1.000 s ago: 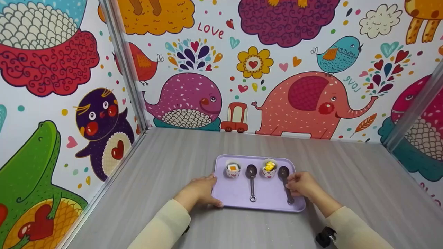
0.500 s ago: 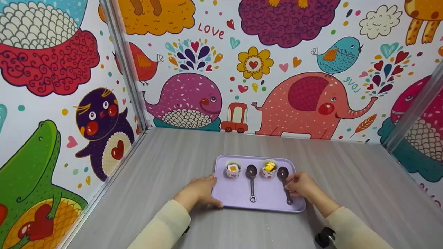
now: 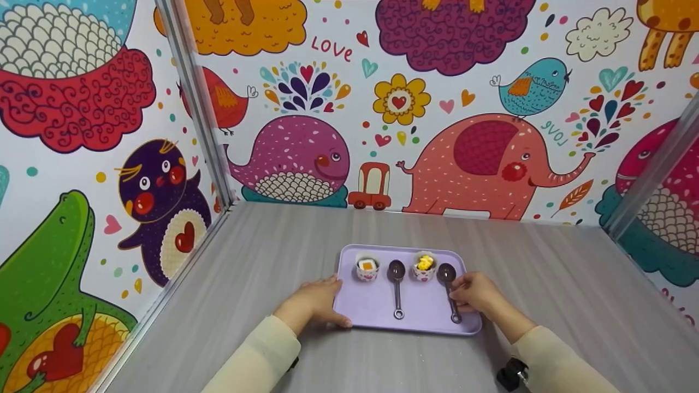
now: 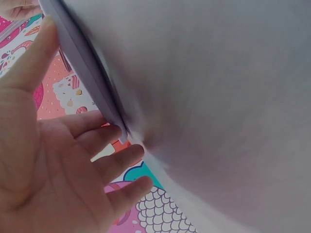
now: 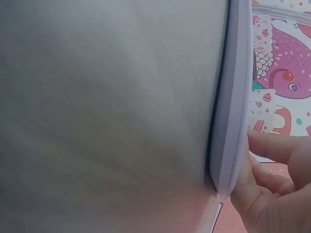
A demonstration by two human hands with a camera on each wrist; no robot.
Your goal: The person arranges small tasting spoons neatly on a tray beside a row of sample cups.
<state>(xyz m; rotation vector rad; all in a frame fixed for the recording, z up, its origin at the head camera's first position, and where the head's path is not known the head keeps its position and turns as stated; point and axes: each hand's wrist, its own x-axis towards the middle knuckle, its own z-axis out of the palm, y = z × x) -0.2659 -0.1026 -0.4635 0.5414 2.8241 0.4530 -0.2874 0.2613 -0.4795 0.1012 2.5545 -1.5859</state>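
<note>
A lilac tray [image 3: 377,311] lies on the table, with its rim also in the left wrist view [image 4: 87,68]. My left hand [image 3: 315,302] rests at its left side, thumb by the front rim and fingers spread along the side. My right hand [image 3: 478,292] has its fingertips on the handle of the right dark brown spoon [image 3: 446,273], pinching it above the tray's right part; the tray rim [image 5: 233,111] hides that spoon in the right wrist view. A second dark brown spoon [image 3: 397,289], ring-ended, lies mid-tray, bowl away from me.
A patterned paper cup [image 3: 367,274] with a white and orange piece stands at the tray's back left. Another paper cup [image 3: 424,274] with yellow bits stands between the spoons. Printed wall panels [image 3: 306,153] enclose the grey table [image 3: 273,256] at the back and sides.
The right spoon has shifted slightly left and turned a little straighter, my right fingers moving with it. My left hand and the tray stay in place.
</note>
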